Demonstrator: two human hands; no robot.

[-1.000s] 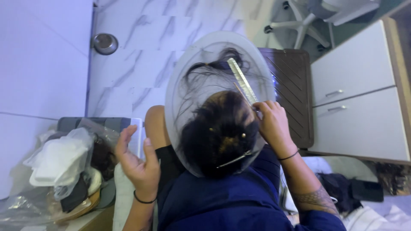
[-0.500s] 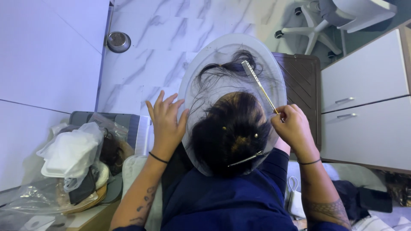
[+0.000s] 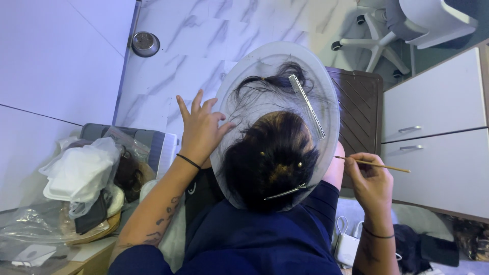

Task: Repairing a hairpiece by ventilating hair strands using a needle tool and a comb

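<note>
Floor point(image 3: 204, 35) of pale marble tile fills the top, with a white drawer cabinet point(image 3: 438, 132) at the right. Tray point(image 3: 244, 66), a clear oval, lies in front of the person with its long axis running away from them. On its far half sits a loose dark hair lock point(image 3: 277, 81), strands fanning towards the left rim. Comb point(image 3: 307, 106), grey metal, lies flat on the tray just right of the lock, its long axis slanting from far-left to near-right. Which side its teeth face is too fine to tell. Left hand point(image 3: 201, 130) is released, fingers spread, with the thumb at the tray's left rim and nothing gripped. Right hand point(image 3: 372, 186) is off the tray's right edge, pinching a thin stick point(image 3: 379, 165) between thumb and fingertips. The stick lies almost level; its near tip points left at the tray and its tail points right towards the cabinet, a touch lower. Step looks like a pause in working the lock: tray steadied, tool clear of the hair. Next move would need the stick tip brought in over the rim to the strands, with the left hand holding the tray or pinning the hair so that it doesn't slide.
</note>
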